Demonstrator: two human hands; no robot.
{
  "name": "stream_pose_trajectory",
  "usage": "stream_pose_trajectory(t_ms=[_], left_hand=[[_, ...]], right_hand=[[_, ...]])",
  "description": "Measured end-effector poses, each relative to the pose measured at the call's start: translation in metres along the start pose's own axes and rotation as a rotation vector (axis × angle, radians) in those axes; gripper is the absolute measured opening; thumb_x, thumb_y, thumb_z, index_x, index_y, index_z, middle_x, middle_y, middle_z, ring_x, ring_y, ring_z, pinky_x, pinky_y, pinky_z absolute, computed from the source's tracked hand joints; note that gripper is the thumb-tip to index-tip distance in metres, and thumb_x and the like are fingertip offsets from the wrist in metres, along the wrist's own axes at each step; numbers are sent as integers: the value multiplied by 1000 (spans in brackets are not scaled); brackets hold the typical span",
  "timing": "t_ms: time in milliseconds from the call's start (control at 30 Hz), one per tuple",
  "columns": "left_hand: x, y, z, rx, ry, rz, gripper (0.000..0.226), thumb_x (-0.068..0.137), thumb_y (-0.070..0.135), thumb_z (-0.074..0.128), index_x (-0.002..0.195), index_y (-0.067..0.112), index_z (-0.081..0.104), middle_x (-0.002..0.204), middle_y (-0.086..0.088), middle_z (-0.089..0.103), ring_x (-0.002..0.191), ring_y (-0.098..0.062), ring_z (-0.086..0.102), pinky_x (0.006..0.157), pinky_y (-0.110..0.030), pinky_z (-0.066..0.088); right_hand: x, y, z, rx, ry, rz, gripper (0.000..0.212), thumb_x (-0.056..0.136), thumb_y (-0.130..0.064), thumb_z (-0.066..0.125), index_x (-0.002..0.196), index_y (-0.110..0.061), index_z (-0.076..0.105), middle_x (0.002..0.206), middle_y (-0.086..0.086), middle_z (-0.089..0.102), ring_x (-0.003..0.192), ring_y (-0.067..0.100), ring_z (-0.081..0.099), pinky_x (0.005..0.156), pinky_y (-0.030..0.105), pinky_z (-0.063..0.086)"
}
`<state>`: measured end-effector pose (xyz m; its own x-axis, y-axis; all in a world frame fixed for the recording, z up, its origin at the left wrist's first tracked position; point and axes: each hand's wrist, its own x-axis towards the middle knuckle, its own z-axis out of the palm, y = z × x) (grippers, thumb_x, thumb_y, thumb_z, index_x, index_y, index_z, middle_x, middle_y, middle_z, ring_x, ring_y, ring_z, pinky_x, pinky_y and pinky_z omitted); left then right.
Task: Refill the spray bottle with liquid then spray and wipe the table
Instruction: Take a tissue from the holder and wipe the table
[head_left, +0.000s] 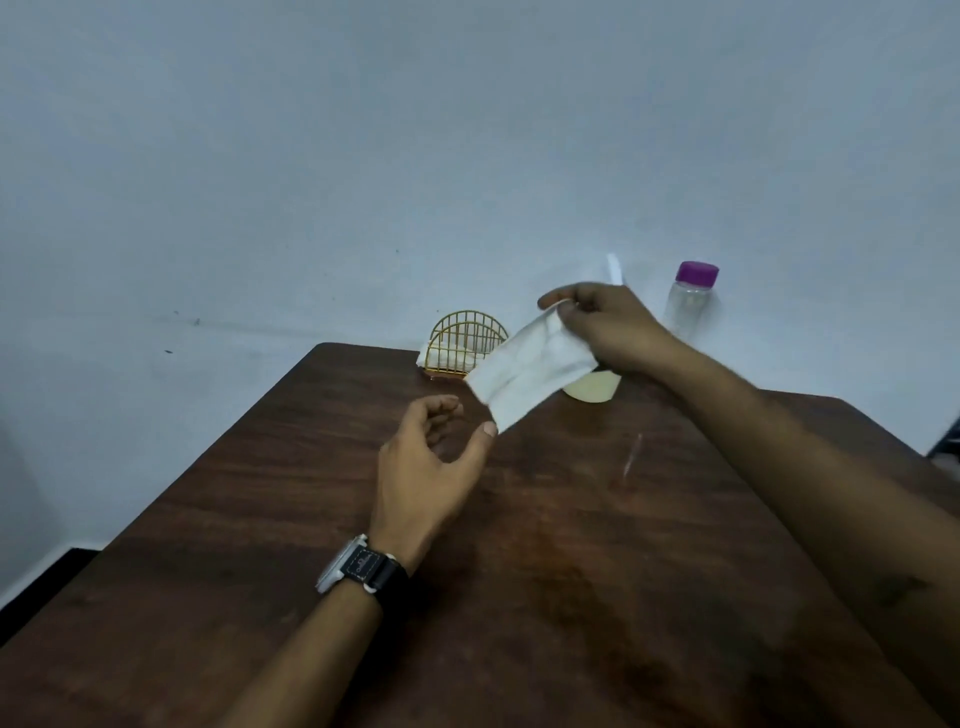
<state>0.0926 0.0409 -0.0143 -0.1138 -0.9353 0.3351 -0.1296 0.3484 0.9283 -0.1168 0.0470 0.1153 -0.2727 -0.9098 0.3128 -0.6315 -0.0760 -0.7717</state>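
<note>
My right hand pinches a white tissue by its upper end and holds it in the air above the far part of the dark wooden table. The tissue hangs down to the left. My left hand hovers just below it, fingers loosely curled, thumb tip touching the tissue's lower corner. Behind my right hand stands the spray bottle; only its base with pale yellow liquid and its white nozzle tip show. A clear bottle with a purple cap stands at the far right by the wall.
A gold wire napkin holder with white tissues stands at the table's far edge, left of the tissue. A pale wall rises right behind the table. A streak of liquid lies on the wood right of centre. A watch sits on my left wrist.
</note>
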Motion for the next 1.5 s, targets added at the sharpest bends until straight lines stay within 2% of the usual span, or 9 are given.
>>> stream_pose_trajectory(t_ms=[133, 267, 400, 567, 767, 1100, 1333, 1433, 1500], left_hand=[[-23, 40, 9, -14, -50, 61, 61, 82, 51, 83, 132, 27, 57, 127, 16, 65, 118, -2, 64, 95, -20, 54], [-50, 61, 10, 11, -214, 115, 67, 81, 47, 86, 137, 31, 53, 130, 14, 69, 121, -4, 64, 105, -31, 51], [-71, 78, 11, -197, -355, -21, 42, 82, 19, 88, 119, 21, 67, 89, -8, 82, 84, -16, 78, 79, -38, 62], [-94, 91, 10, -391, -218, -137, 32, 85, 14, 84, 114, 12, 71, 98, -3, 83, 88, -17, 79, 71, -31, 63], [-115, 97, 14, -438, -199, -144, 21, 96, 14, 73, 115, 7, 74, 106, -10, 81, 102, -32, 77, 90, -49, 62], [-126, 101, 16, -424, -203, -105, 28, 88, 17, 80, 114, 7, 75, 108, -8, 81, 104, -27, 77, 92, -48, 63], [-130, 89, 20, -337, -177, -95, 21, 90, 17, 79, 110, 13, 75, 103, -3, 81, 95, -21, 79, 74, -41, 65], [-133, 82, 24, -194, -130, -61, 16, 97, 24, 73, 108, 13, 71, 77, -1, 78, 54, -16, 68, 41, -28, 49], [-135, 78, 26, -61, -130, -19, 15, 99, 26, 70, 110, 17, 67, 72, -1, 76, 41, -16, 61, 36, -26, 43]], right_hand=[[-58, 2, -4, 120, -15, 24, 25, 106, -11, 54, 122, -11, 72, 101, 1, 72, 85, 4, 65, 66, 2, 48], [-120, -4, -20, 279, -146, 65, 18, 101, -10, 64, 116, -15, 73, 76, -9, 76, 76, 0, 69, 71, 9, 54], [-156, -11, -27, 397, -122, 137, 17, 99, -17, 68, 115, -13, 73, 104, 13, 80, 95, 18, 76, 80, 24, 62], [-191, -5, -28, 895, -135, 410, 58, 98, -60, 52, 127, -12, 70, 126, 15, 74, 119, 32, 70, 105, 53, 54], [-229, 4, -14, 937, -95, 332, 35, 92, -16, 73, 125, -3, 69, 117, 14, 78, 108, 28, 76, 88, 45, 63], [-240, 7, -15, 997, 36, 249, 30, 90, -6, 75, 119, -3, 72, 114, 15, 78, 107, 30, 76, 91, 43, 62], [-240, 16, -12, 819, 139, 255, 11, 93, -20, 74, 103, -17, 77, 104, 0, 81, 99, 20, 78, 87, 38, 64], [-236, 24, -7, 671, 200, 260, 8, 98, -19, 70, 95, -22, 76, 92, -5, 81, 88, 14, 78, 76, 34, 66], [-233, 28, -6, 594, 208, 265, 10, 99, -18, 69, 92, -23, 75, 90, -6, 80, 85, 13, 77, 71, 32, 65]])
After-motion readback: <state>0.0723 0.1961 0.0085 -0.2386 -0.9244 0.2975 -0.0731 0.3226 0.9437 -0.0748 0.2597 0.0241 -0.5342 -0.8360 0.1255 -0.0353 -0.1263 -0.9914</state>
